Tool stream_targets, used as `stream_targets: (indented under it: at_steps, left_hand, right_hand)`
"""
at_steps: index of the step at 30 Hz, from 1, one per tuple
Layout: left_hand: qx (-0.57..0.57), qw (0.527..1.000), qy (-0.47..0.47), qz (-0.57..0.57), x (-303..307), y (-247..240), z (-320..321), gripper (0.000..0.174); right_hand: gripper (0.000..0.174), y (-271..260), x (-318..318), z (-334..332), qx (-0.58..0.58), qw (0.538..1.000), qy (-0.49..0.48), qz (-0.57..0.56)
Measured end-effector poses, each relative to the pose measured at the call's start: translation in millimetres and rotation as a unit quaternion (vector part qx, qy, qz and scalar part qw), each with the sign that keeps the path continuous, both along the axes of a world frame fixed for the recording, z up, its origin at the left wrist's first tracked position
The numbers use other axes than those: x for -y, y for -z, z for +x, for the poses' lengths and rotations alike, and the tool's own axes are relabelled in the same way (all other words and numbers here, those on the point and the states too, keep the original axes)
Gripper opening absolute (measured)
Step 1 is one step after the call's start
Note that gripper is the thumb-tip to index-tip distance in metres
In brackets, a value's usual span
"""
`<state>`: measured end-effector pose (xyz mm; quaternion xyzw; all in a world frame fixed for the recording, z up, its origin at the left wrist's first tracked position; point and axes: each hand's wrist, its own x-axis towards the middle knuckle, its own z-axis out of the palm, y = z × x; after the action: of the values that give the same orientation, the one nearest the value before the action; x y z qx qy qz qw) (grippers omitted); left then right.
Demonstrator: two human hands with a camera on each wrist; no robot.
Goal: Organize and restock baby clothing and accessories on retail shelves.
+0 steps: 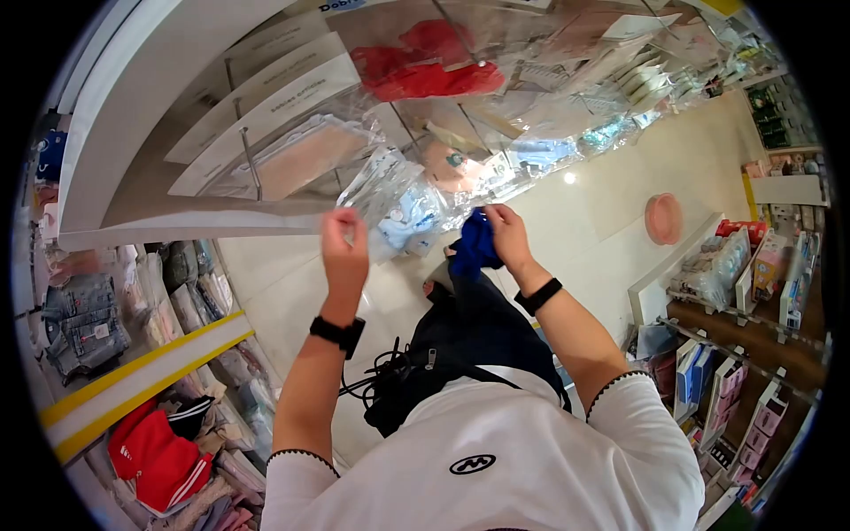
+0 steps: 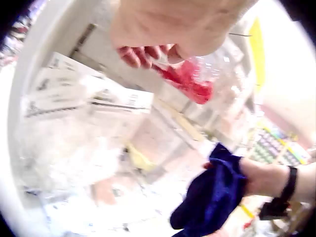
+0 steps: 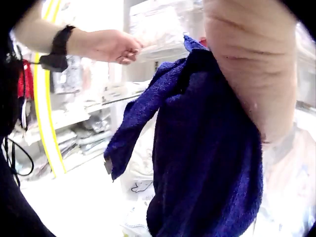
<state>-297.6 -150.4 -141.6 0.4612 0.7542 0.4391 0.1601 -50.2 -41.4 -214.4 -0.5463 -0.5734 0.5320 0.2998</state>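
Note:
My right hand (image 1: 509, 237) grips a dark blue terry cloth (image 3: 207, 143) by its upper edge. The cloth hangs below the hand, with a narrow strip reaching down to one side in the right wrist view. My left hand (image 1: 343, 243) is raised near the front edge of the shelf (image 1: 274, 226), its fingers loosely curled with nothing held. In the left wrist view its fingers (image 2: 132, 58) dangle over the packets. Close ahead of both hands, a clear plastic packet with light blue cloth (image 1: 409, 217) lies among other packaged items.
Wire dividers and white cards (image 1: 292, 93) stand among the packets, near red packaged cloth (image 1: 425, 66). Folded clothes, including a red garment (image 1: 159, 456), fill shelves at left. Racks of boxed goods (image 1: 726, 389) stand at right. A pink round basin (image 1: 663, 219) sits on the tiled floor.

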Motion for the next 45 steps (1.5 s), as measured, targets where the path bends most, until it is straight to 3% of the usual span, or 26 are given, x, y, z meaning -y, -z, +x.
stream_targets:
  at_steps: [1,3,5,7,9,11,12,15,19,22,25,27,29,31,35,37,38,39,41,44,45]
  left_hand:
    - [0.098,0.991,0.059,-0.071,5.3,4.5,10.0,0.030]
    - [0.155,0.941,0.262,-0.151,0.0,-6.8,40.3,0.036]
    - [0.169,0.909,0.308,-0.223,-16.0,-28.1,78.8,0.046]
    - [0.181,0.920,0.318,-0.140,-30.5,-28.8,112.4,0.050]
    - [0.160,0.933,0.304,-0.107,-45.2,-26.3,130.5,0.054]
    - [0.115,0.950,0.262,-0.124,-60.4,-16.1,146.3,0.058]
    - [0.081,0.944,0.290,-0.137,-69.1,-4.6,144.8,0.063]
    - [0.141,0.959,0.198,-0.149,-85.1,-0.9,164.6,0.055]
    - [0.243,0.950,0.137,-0.142,-138.3,6.9,216.2,0.055]
    - [0.385,0.905,0.130,-0.126,-160.7,2.5,245.7,0.054]
    - [0.373,0.920,0.045,-0.111,-169.9,33.8,274.0,0.052]
    - [0.342,0.935,-0.031,-0.088,-161.6,27.1,283.2,0.047]
    - [0.338,0.935,-0.070,-0.087,-146.1,21.8,284.9,0.042]
    - [0.348,0.926,-0.107,-0.098,-132.1,23.4,282.9,0.041]
    - [0.376,0.908,-0.164,-0.087,-110.2,30.8,280.7,0.035]
    - [0.377,0.906,-0.182,-0.063,-99.8,48.9,285.8,0.033]
    - [0.372,0.907,-0.188,-0.051,-93.4,57.1,288.1,0.032]
    - [0.366,0.910,-0.190,-0.047,-85.7,58.8,290.0,0.032]
    - [0.353,0.915,-0.191,-0.041,-69.7,61.1,294.4,0.031]
    - [0.379,0.899,-0.196,-0.096,-50.4,52.6,291.0,0.027]
    - [0.377,0.898,-0.203,-0.103,-46.1,55.8,287.5,0.027]
  right_hand:
    - [0.027,-9.1,-0.8,12.0,-0.064,0.983,0.052,-0.164]
    - [0.032,-31.3,1.5,30.5,-0.210,0.923,0.083,-0.312]
    - [0.033,-47.9,-3.7,44.5,-0.387,0.824,-0.049,-0.410]
    - [0.037,-71.9,0.5,44.1,-0.388,0.822,0.026,-0.415]
    - [0.048,-89.6,3.7,51.1,-0.409,0.812,-0.024,-0.416]
    - [0.057,-121.2,3.6,47.1,-0.353,0.869,-0.081,-0.339]
    - [0.066,-115.6,-0.4,50.4,-0.340,0.874,-0.112,-0.328]
    - [0.059,-98.0,-13.3,62.7,-0.223,0.935,-0.140,-0.239]
    - [0.042,-79.4,-71.9,103.9,-0.267,0.924,-0.102,-0.255]
    - [0.032,-81.2,-136.2,133.5,-0.230,0.923,-0.139,-0.276]
    - [0.030,-60.6,-186.0,150.1,-0.094,0.945,-0.259,-0.177]
    - [0.033,-58.6,-201.5,141.6,-0.085,0.942,-0.265,-0.188]
    - [0.040,-46.1,-219.2,128.7,0.037,0.917,-0.383,-0.105]
    - [0.040,-48.9,-222.4,105.6,0.201,0.860,-0.468,-0.032]
    - [0.071,-52.6,-207.0,64.9,0.199,0.834,-0.447,0.255]
    - [0.096,-53.9,-207.8,38.9,0.239,0.850,-0.432,0.182]
    - [0.104,-38.5,-217.0,25.1,0.223,0.868,-0.435,0.091]
    - [0.105,-36.0,-219.3,14.9,0.227,0.874,-0.421,0.079]
    - [0.090,-26.0,-224.7,2.1,0.243,0.881,-0.388,0.121]
    - [0.057,8.2,-245.9,-13.9,0.141,0.891,-0.419,0.104]
    - [0.047,12.3,-248.9,-18.8,0.176,0.880,-0.417,0.146]
